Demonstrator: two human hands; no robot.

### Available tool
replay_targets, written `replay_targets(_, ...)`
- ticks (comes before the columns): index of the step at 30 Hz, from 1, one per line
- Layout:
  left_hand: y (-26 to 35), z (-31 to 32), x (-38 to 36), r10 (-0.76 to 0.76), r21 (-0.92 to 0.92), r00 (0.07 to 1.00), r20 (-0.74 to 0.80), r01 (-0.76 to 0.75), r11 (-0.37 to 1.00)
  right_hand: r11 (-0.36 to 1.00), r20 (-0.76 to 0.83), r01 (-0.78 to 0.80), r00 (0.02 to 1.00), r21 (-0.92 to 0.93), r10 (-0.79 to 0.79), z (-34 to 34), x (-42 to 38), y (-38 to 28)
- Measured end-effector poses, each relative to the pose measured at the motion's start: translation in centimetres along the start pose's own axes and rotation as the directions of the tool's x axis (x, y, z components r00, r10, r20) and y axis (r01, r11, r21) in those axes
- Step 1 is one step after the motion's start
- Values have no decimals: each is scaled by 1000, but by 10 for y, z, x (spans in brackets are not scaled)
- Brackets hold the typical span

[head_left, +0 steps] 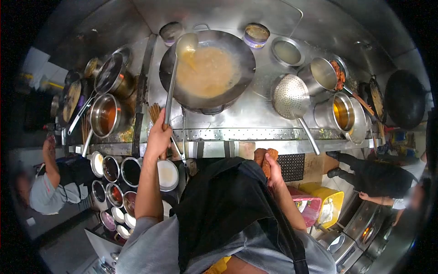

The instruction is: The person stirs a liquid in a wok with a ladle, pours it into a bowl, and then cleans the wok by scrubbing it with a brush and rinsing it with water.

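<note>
My left hand (159,139) is wrapped round the long handle of a metal ladle (171,91). The ladle's bowl is tilted over the left side of a large black wok (248,68), and yellowish liquid runs from its lip. Cloudy tan liquid (207,75) fills the bottom of the wok, pale with foam or steam. A bamboo wok brush (154,111) shows right beside my left hand, partly hidden by it. Down at the stove's front edge, my right hand (274,171) grips a folded orange-brown cloth (265,159).
A perforated strainer (290,97) lies right of the wok, near metal pots (319,75). A pot of reddish liquid (105,116) stands left. Seasoning containers (111,168) crowd the lower left. People (54,187) stand at both sides. Yellow and pink bins (335,205) are lower right.
</note>
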State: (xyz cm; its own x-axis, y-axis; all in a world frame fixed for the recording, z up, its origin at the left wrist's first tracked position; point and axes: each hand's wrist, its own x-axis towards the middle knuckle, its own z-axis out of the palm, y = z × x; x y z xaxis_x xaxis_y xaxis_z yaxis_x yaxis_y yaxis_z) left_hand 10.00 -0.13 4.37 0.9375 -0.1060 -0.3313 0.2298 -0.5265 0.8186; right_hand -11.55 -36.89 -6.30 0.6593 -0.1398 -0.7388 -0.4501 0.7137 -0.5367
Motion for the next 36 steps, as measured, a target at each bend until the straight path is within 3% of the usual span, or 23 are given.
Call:
replay_targets(2,-11,3,22,4,98,999,-41,0,995,1000,13,-10,1000,10,10,0,0,0)
replay_targets(4,-40,5,46,304,576,948,-95,-197,793,1000,23,-18,1000,21,18,-5,2,1)
replay_targets(5,-46,9,47,304,577,948,-97,-195,793,999,30,-26,999,20,25,-12,7,5)
replay_targets(7,-41,18,40,86,470,996,-29,-63,881,999,41,-31,999,20,30,-15,11,6)
replay_targets(8,-58,27,37,-11,151,998,65,1,989,1000,18,-21,1000,23,21,-15,11,6)
replay_targets(9,-56,35,25,-109,-114,981,158,128,985,1000,-5,-12,1000,27,12,-14,11,5)
replay_targets(10,-53,43,14,-176,-355,946,273,269,896,1000,-3,-11,1000,29,11,-14,11,5)
replay_targets(11,-51,42,8,-174,-353,946,274,267,897,1000,17,-9,1000,30,9,-14,11,4)
replay_targets(12,-48,41,1,-151,-701,870,470,472,535,999,34,-6,999,32,5,-15,10,4)
replay_targets(13,-43,40,-5,-21,-786,786,617,618,18,999,30,-4,1000,35,3,-15,9,3)
replay_targets(14,-36,40,-12,-21,-784,784,621,621,18,1000,12,0,1000,18,-1,-13,8,2)
replay_targets(17,-2,45,-36,-124,-822,843,523,538,190,1000,22,-6,1000,8,6,-12,9,-3)
replay_targets(18,4,43,-42,-126,-822,844,522,537,191,1000,42,-15,999,21,14,-11,8,-3)
replay_targets(20,10,41,-52,-94,-768,900,426,414,488,999,29,-17,999,36,16,-7,6,-4)
replay_targets(22,13,37,-58,-70,-745,914,401,369,556,999,18,-18,1000,50,18,-6,4,-5)
replay_targets(25,18,26,-61,-63,-591,968,245,200,781,999,64,-10,998,51,6,-4,4,-5)
replay_targets(30,30,10,-65,-83,-491,988,131,138,860,999,59,-22,998,28,21,-1,7,-8)
replay_targets(32,36,5,-62,-67,-309,994,87,91,947,999,51,-37,998,36,35,1,8,-9)
replay_targets(36,27,2,-43,-76,-121,996,41,81,989,999,46,-44,998,28,42,-1,12,-9)
